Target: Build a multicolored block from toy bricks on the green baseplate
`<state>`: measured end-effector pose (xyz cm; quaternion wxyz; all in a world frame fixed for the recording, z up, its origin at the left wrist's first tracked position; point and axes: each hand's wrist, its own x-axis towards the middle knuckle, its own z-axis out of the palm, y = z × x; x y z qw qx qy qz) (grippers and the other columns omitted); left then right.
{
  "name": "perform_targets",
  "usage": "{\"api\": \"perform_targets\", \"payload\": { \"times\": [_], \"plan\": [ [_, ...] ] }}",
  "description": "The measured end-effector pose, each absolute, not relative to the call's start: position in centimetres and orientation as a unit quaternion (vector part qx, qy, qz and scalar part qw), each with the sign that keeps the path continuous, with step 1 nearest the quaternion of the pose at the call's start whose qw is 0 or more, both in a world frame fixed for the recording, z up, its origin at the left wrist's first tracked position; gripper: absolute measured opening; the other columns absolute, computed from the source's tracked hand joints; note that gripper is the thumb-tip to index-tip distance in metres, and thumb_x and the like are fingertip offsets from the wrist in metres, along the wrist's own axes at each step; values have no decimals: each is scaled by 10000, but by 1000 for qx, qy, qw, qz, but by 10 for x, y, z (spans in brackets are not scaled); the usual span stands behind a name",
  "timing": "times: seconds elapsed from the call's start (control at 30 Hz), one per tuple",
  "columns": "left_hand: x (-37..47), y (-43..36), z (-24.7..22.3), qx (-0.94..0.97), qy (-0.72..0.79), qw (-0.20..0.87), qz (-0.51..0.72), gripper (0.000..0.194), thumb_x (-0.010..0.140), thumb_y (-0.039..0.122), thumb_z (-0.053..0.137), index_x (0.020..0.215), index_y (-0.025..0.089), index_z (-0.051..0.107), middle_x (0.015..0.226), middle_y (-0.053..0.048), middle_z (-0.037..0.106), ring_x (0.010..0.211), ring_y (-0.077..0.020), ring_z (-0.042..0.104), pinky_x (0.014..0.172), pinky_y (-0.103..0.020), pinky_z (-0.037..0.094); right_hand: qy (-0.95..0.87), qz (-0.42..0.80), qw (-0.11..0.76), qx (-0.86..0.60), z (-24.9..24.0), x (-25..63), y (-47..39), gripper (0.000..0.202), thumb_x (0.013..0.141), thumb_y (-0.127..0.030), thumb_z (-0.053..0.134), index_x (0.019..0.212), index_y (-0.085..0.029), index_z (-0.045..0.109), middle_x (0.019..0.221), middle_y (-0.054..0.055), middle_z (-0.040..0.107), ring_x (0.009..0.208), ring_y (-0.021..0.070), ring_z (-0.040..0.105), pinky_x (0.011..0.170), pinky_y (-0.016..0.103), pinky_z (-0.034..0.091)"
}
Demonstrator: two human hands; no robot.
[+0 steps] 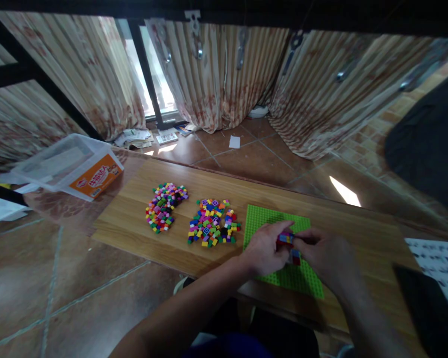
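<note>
Over green baseplate (261, 215), colored bricks (285, 239), between left hand (265, 249) and right hand (326, 253)

To your left, a clear plastic box (72, 166) with an orange label (97, 176) stood beyond the end of the wooden table (380, 248). Ahead of you, pleated, patterned curtains (224, 74) hung to the tiled floor (104, 278), partly exposing a bright window (163, 84). Near the window lay a heap of papers (133, 138), and farther right a small white sheet (234, 142). On your right you had a printed sheet (438, 268) beside a dark flat object (428, 303), too dim to identify.
</note>
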<state>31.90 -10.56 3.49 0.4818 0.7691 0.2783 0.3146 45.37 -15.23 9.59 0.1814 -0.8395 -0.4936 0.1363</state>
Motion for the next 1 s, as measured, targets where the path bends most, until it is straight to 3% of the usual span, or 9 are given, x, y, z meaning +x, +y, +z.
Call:
{"api": "perform_targets", "payload": {
  "times": [0.67, 1.0],
  "plan": [
    [320, -107, 38, 774, 260, 480, 321, 660, 719, 109, 532, 1368, 171, 426, 1166, -89, 649, 1064, -253, 604, 968, -418, 472, -543, 103, 76, -830, 94, 466, -146, 165, 636, -388, 616, 623, -244, 695, 536, 29, 643, 517, 217, 591, 495, 315, 360],
    [321, -107, 34, 774, 259, 475, 329, 630, 743, 116, 528, 1364, 164, 429, 1150, -96, 652, 1044, -241, 616, 967, -416, 472, -463, 214, 220, -831, 91, 471, -163, 380, 671, -509, 602, 858, -205, 731, 670, 47, 719, 611, 235, 668, 541, 317, 458]
  ]
}}
